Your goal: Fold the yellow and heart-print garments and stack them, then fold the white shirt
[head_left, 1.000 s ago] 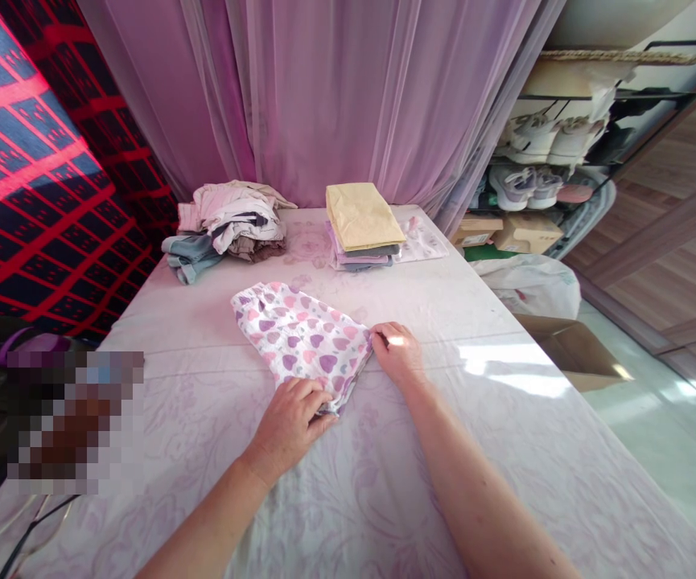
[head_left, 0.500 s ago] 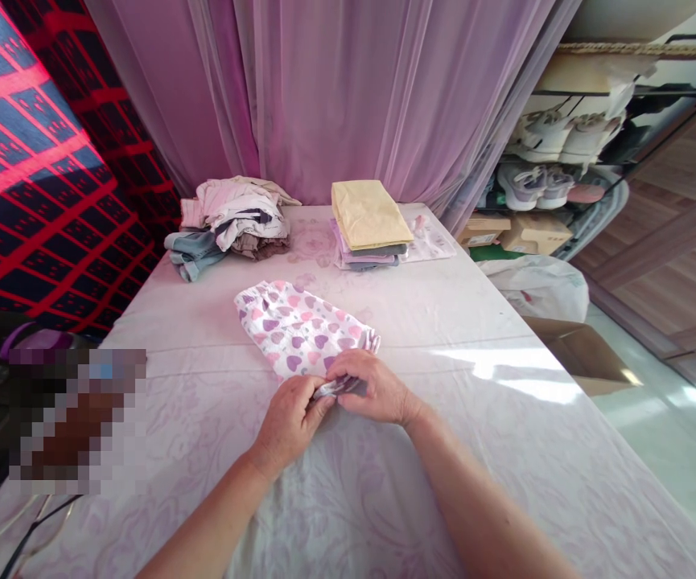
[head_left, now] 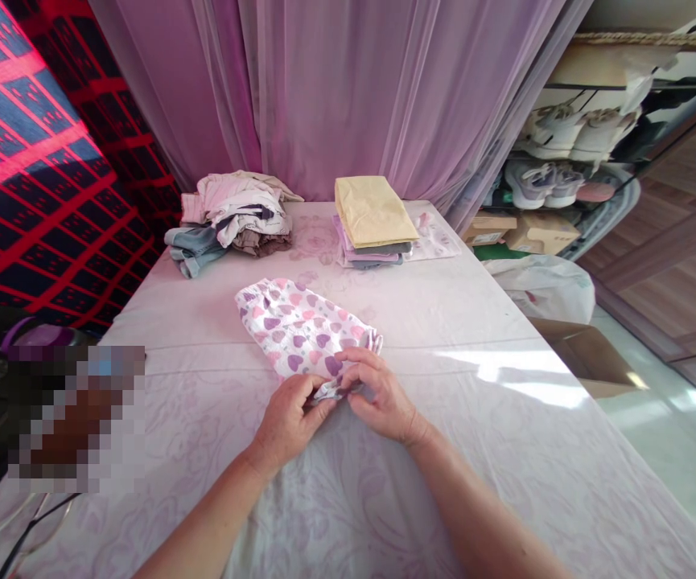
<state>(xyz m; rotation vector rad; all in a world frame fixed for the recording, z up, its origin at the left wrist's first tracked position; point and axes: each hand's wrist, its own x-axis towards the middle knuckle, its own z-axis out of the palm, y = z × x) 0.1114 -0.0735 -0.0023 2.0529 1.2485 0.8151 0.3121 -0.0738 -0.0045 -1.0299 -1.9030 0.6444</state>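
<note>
White shorts (head_left: 302,326) with pink and purple hearts lie on the pale floral bed cover, their gathered waistband toward the upper left. At the near edge, my left hand (head_left: 292,414) pinches the fabric between thumb and fingers. My right hand (head_left: 380,398) is at the lower right of the shorts, its fingers curved and apart, the fingertips at the cloth's edge. Part of that edge is hidden under the fingers.
A loose heap of clothes (head_left: 236,213) lies at the back left. Further right stands a folded stack topped by yellow cloth (head_left: 375,211), beside a flat printed piece (head_left: 435,237). Shoes (head_left: 544,183) sit on a rack, and an open cardboard box (head_left: 589,354) is on the floor.
My right hand has loosened its pinch on the shorts' edge and shifted slightly right, its fingers spreading. My left hand keeps its hold. The view has moved a little.
</note>
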